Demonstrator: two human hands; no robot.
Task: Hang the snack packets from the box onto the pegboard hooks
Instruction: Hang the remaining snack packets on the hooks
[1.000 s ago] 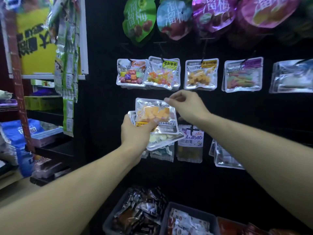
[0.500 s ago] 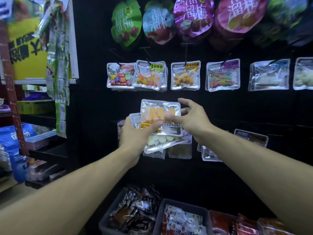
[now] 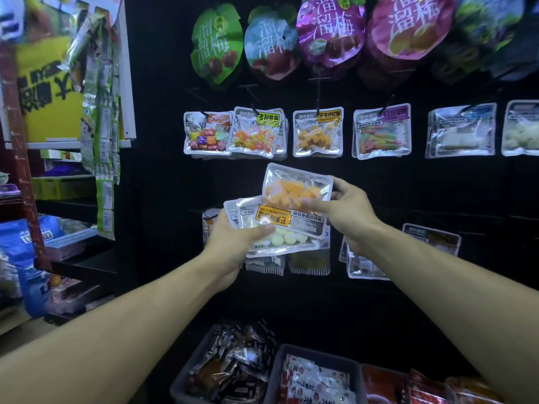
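My left hand [image 3: 233, 243] grips a fanned stack of clear snack packets [image 3: 280, 240], thumb on top, in front of the black pegboard [image 3: 163, 176]. The top one, an upside-down packet of orange cubes [image 3: 294, 193] with a yellow label, is pinched at its right side by my right hand [image 3: 347, 214]. Below it lies a packet of pale round candies. Straight above, a matching orange-cube packet [image 3: 318, 132] hangs on a hook in a row of candy packets.
Large plum pouches [image 3: 329, 30] hang along the top row. More packets [image 3: 364, 263] hang on the lower row behind my hands. Grey bins of wrapped snacks [image 3: 230, 368] stand at the bottom. Shelves with blue bags [image 3: 20, 252] are at the left.
My right hand came down from the packet's top edge to its right side and took hold of it. The camera view shifted right; the packet stack stays in my left hand.
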